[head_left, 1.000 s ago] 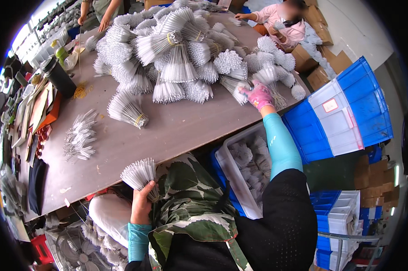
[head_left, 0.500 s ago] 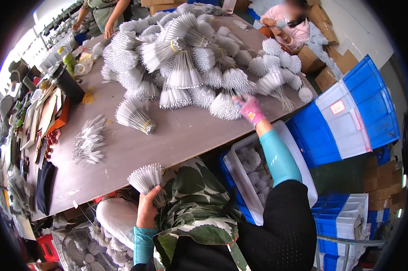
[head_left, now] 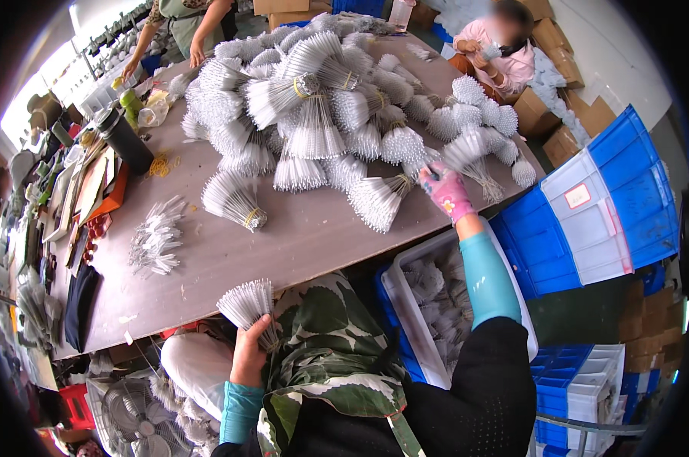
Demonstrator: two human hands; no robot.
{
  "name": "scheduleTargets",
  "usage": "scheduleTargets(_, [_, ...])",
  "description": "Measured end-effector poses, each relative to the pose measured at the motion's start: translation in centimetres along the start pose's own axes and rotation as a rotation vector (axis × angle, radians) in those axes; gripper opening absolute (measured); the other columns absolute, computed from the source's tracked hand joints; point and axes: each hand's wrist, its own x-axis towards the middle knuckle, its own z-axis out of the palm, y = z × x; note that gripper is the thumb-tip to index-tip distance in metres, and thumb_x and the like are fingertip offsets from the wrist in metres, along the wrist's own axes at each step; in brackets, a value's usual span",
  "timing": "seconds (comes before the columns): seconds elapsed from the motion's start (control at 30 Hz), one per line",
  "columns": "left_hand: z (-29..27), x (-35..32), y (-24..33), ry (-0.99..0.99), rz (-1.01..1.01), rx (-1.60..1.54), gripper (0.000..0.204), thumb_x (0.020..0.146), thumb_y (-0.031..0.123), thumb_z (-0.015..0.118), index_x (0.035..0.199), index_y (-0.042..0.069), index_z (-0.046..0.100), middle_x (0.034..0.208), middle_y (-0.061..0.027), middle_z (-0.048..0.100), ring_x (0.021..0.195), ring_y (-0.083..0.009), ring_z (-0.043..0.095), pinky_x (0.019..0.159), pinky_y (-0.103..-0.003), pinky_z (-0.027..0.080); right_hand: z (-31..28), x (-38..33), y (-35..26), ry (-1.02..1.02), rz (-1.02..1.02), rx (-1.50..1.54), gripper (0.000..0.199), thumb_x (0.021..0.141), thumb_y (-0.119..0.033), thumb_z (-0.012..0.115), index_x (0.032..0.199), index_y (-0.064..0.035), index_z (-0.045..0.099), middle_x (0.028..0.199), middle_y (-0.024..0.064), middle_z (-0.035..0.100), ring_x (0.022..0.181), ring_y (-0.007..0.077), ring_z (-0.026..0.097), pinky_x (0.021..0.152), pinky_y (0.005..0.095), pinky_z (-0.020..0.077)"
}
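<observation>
Left hand: a fanned bundle of white brushes point(head_left: 245, 303) is gripped by its stems in the bare left hand point(head_left: 250, 356), held at the near edge of the table point(head_left: 306, 236), just in front of the camouflage-patterned apron point(head_left: 337, 358)
Right hand: the right hand point(head_left: 445, 190), in a pink glove, is stretched out over the far right part of the table; its fingers are closed around the stems of a white brush bundle point(head_left: 470, 156) at the edge of the pile
Pile: a large heap of banded white brush bundles point(head_left: 314, 107) is spread across the far half of the table
Single bundles: one bundle tied with a yellow band point(head_left: 234, 202) lies alone nearer the person; loose brushes point(head_left: 155, 240) are scattered to its left
Table edge, left: a dark bottle point(head_left: 126, 141) stands upright among papers and clutter
Below the table, right: a white bin point(head_left: 436, 305) filled with more white bundles is seen beside the right forearm; blue crates point(head_left: 596, 213) are stacked further right
Other people: one person in pink point(head_left: 504, 53) is seated at the far right corner; another stands at the far left end, one hand point(head_left: 197, 55) near the pile
</observation>
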Motion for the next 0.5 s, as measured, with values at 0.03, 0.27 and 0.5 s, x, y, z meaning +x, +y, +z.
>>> scheduleTargets(0.03, [0.1, 0.1, 0.1, 0.010, 0.015, -0.011, 0.034, 0.077, 0.013, 0.069, 0.106, 0.001, 0.056, 0.088, -0.0068, 0.062, 0.076, -0.0173, 0.060, 0.067, -0.030, 0.050, 0.0, 0.3, -0.3, -0.157, -0.225, 0.014, 0.024, 0.077, -0.015, 0.065, 0.099, -0.0047, 0.064, 0.098, 0.0135, 0.065, 0.091, 0.0288, 0.062, 0.083, 0.0321, 0.0488])
scheduleTargets(0.27, [-1.4, -0.3, -0.7, 0.009, -0.001, 0.026, 0.038, 0.080, 0.014, 0.067, 0.112, 0.000, 0.054, 0.094, -0.0075, 0.062, 0.086, -0.0169, 0.060, 0.078, -0.031, 0.050, 0.7, -2.3, -4.4, -0.556, -0.424, -0.477, 0.063, 0.066, -0.018, 0.074, 0.123, -0.0131, 0.049, 0.131, 0.0112, 0.045, 0.114, 0.0315, 0.052, 0.096, 0.0386, 0.0436])
scheduleTargets(0.5, [-1.4, 0.4, -0.9, -0.031, 0.004, 0.030, 0.037, 0.081, 0.012, 0.066, 0.114, 0.001, 0.055, 0.098, -0.0064, 0.062, 0.089, -0.0164, 0.060, 0.079, -0.030, 0.050, -1.0, -3.8, -2.2, -0.540, -0.550, -0.486, 0.066, 0.062, -0.032, 0.079, 0.118, -0.0117, 0.051, 0.125, 0.0114, 0.048, 0.106, 0.0328, 0.055, 0.091, 0.0402, 0.0461])
